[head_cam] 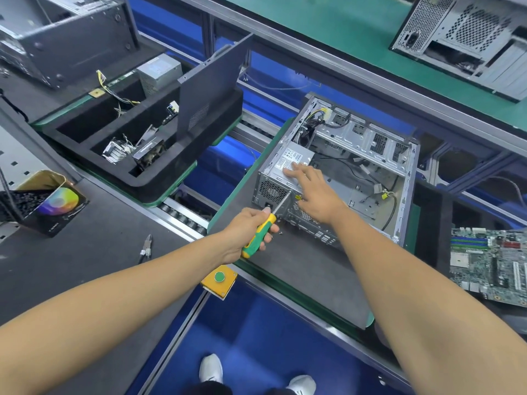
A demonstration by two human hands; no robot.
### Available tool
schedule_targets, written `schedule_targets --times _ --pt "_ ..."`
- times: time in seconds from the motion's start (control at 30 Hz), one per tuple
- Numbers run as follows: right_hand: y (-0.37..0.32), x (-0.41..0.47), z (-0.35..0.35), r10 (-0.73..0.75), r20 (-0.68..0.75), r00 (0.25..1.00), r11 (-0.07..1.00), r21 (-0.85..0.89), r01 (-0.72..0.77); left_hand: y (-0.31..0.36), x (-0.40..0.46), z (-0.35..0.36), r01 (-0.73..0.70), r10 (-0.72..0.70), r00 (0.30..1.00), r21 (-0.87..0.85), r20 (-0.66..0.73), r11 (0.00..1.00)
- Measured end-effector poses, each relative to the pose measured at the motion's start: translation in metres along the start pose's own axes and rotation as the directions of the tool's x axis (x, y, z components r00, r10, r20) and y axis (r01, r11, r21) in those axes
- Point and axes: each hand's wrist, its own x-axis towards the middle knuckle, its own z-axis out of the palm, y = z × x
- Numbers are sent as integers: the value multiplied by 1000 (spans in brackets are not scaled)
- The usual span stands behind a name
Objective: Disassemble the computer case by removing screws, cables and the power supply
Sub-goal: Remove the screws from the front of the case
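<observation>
Computer case (pixel 368 155): one left hand (pixel 251 226) grips one screwdriver (pixel 263 226), right hand (pixel 313 189) flat on power supply (pixel 288 163).

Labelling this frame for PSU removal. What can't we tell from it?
Head view only:
- Screwdriver tip and its screw: too small against the case rear.
- Power supply label: text too small; right hand covers part.
- Left hand hides part of the handle.

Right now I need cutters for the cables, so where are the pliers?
In the head view, the pliers lie on the dark mat at lower left, left of the screwdriver and the roller track.
</observation>
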Motion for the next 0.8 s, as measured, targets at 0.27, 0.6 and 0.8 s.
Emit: schedule_targets --times 0.27,0.6,0.8 --pt "-1 -1 0 -1 -1 1000 1000 1 1 -12 7 4 -113 126 987 119 -104 986" --pt "-2 -1 -2 -1 -18 1000 1000 9 2 0 6 -10 -17 -4 998 306 68 952" --pt "-2 0 -3 1 -14 1000 1000 5 -1 3 7 -7 -22 13 999 316 31 948"
